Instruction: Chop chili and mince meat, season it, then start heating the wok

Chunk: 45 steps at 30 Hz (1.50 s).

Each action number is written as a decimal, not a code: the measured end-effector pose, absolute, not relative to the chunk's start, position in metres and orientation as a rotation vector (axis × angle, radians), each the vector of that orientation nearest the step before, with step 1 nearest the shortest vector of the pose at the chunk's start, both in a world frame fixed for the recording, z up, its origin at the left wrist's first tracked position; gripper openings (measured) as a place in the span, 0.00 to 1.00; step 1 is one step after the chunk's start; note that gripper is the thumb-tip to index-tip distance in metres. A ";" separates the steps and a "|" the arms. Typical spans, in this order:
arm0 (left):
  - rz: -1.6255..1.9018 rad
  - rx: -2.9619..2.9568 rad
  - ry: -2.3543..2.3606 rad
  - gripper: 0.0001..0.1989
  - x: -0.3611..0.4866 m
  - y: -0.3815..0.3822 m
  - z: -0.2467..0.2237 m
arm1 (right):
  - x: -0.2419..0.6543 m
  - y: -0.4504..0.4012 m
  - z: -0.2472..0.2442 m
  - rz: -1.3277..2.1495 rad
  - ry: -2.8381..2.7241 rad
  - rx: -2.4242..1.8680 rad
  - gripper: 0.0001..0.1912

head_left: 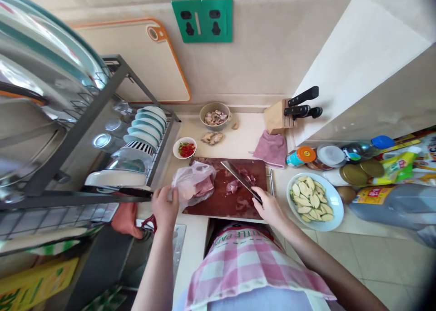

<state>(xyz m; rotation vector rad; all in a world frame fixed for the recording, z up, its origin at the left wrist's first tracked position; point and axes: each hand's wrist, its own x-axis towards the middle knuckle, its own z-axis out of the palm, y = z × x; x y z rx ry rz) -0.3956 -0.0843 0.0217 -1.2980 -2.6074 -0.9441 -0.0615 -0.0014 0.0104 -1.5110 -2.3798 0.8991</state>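
Meat (233, 187) lies btwn L hand (165, 206) & R hand (269, 207).

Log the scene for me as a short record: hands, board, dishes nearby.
Left hand: at plastic bag, grip unclear
Right hand: holding knife
Cutting board: brown; pieces of meat beside the blade
Behind board: white bowl with red and green pieces, beige bowl
Right of board: plate with pale slices

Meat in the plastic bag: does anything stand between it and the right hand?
Yes: loose meat pieces lie on the cutting board between the bagged meat and the right hand, and the knife it holds slants across them in this view. The plastic bag also covers at least part of the bagged meat.
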 end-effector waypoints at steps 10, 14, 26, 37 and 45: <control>-2.287 -0.999 -2.753 0.17 -0.376 -0.071 0.047 | -0.111 -0.015 0.010 0.429 -2.556 -1.613 0.19; -2.322 -0.997 -2.690 0.17 -0.387 -0.081 0.063 | -0.177 0.029 0.023 0.575 -2.574 -1.341 0.26; -2.203 -1.359 -2.740 0.19 -0.420 -0.142 0.062 | -0.250 0.075 0.035 1.150 -2.544 -1.159 0.12; -0.544 -2.143 -2.687 0.47 -0.400 -0.096 -0.009 | -0.234 0.033 0.001 1.463 -2.060 -1.338 0.08; -1.487 -1.952 -2.694 0.29 -0.423 -0.096 -0.010 | -0.287 0.023 0.060 2.179 -1.389 -0.979 0.15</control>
